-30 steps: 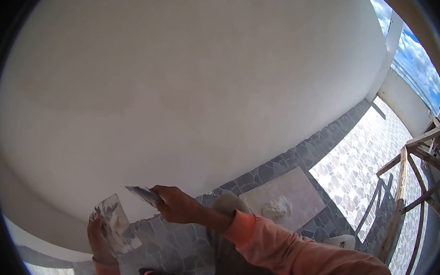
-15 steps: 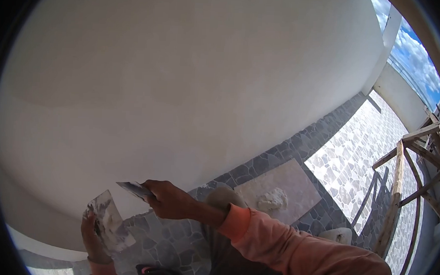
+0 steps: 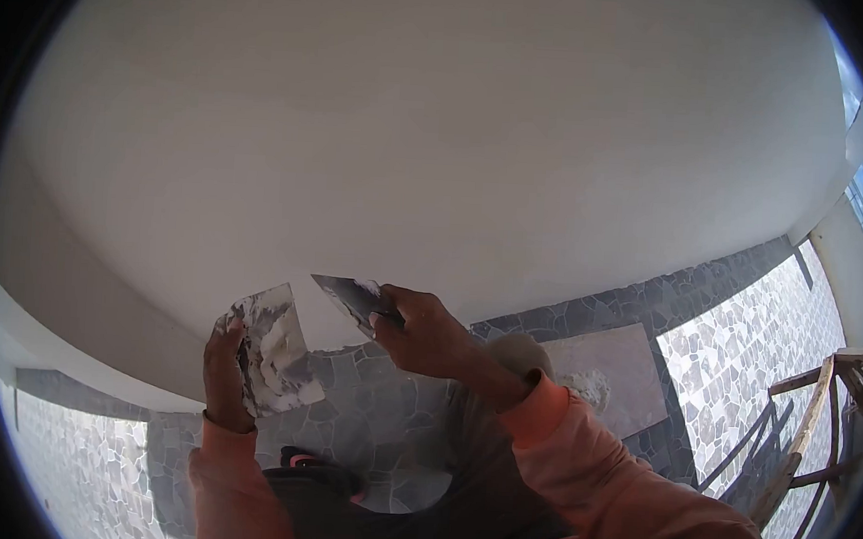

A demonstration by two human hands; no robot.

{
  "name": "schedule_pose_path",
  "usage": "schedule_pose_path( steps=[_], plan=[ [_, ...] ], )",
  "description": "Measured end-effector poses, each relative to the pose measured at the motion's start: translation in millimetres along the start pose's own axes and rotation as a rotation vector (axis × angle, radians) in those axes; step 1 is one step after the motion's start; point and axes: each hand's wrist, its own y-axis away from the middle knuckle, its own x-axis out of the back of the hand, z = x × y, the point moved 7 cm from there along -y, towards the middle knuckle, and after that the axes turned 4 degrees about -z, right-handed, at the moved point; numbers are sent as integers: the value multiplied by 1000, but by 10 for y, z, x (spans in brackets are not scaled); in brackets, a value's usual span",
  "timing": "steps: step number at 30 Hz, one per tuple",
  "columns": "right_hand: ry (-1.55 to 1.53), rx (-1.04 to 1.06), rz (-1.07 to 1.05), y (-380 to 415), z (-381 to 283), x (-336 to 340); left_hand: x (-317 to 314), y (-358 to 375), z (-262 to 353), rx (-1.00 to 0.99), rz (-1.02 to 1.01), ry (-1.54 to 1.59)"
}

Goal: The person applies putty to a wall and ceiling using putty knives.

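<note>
Two flat metal blades are held up in front of the white wall [image 3: 438, 153] in the head view. The left hand [image 3: 223, 376] grips the plaster board [image 3: 273, 349]; its fingers are closed on the left edge, and the board, smeared with white plaster, stands out to the right of them. The right hand [image 3: 430, 333] holds the putty knife [image 3: 352, 299], fingers clamped on its base, the blade pointing left, just beside the board. Below lies the stone floor [image 3: 740, 344].

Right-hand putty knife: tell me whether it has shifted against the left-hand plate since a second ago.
Cannot tell: the camera itself swung. The putty knife in the right hand remains just right of the plate in the left hand, not touching.
</note>
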Motion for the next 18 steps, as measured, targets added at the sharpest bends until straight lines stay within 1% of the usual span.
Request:
schedule_pose_path(
  steps=[1, 3, 5, 8, 11, 14, 15, 16, 17, 18],
  plan=[
    [-34, -85, -48, 3, 4, -6, -55, 26, 23, -1, 11, 32],
    [29, 19, -24, 13, -34, -2, -125, 40, 36, -3, 28, 60],
    [-27, -5, -23, 23, 31, -32, -102, 45, 34, -7, 37, 37],
    [75, 181, 23, 65, -191, -21, -102, 60, 35, -25, 45, 4],
    [162, 276, -55, 101, -454, -106, -99, 42, 32, -40, 58, -41],
    [283, 514, -57, 144, -497, -231, -104, 42, 47, -34, 60, -94],
    [327, 553, -70, 145, -532, -262, -106, 42, 48, -30, 58, -110],
    [371, 592, -82, 139, -583, -285, -73, 18, 11, -22, 101, -106],
    [417, 631, -94, 137, -629, -312, -49, -6, -9, -34, 88, -123],
    [419, 628, -91, 121, -647, -329, -33, -22, -12, -45, 75, -141]
  ],
)
